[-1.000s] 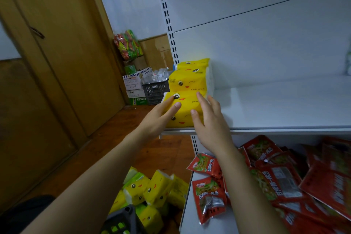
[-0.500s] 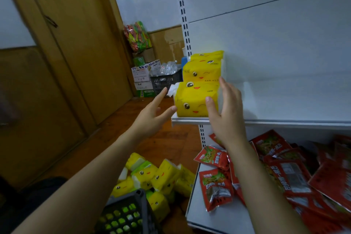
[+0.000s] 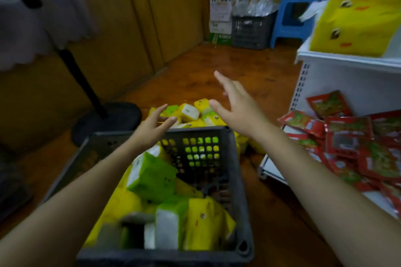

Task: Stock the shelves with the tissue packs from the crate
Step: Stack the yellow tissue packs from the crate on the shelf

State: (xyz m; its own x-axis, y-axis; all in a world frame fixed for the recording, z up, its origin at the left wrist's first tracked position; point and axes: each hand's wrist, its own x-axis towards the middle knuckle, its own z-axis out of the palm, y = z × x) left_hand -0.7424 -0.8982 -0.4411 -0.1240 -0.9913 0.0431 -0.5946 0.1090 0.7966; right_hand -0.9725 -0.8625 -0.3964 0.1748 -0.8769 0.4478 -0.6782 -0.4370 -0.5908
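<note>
Head view: both hands, left (image 3: 154, 124) and right (image 3: 238, 102), reach empty, fingers spread, over the crate (image 3: 217, 136).

A reddish-brown wooden floor (image 3: 217, 65) with a dull sheen runs back to a wall of tan wood panels (image 3: 152, 6) split by upright seams. At the far corner of the floor stand stacked cardboard boxes (image 3: 219, 21), with a far grey crate (image 3: 251, 31) of clear packets just beside them and a blue plastic stool (image 3: 297, 13) to its right. On the left hangs a white cloth (image 3: 32, 24) with a scalloped hem. Under it a black pole (image 3: 82, 84) slants down to a round dark base (image 3: 108, 119) on the floor. The light is soft and even
</note>
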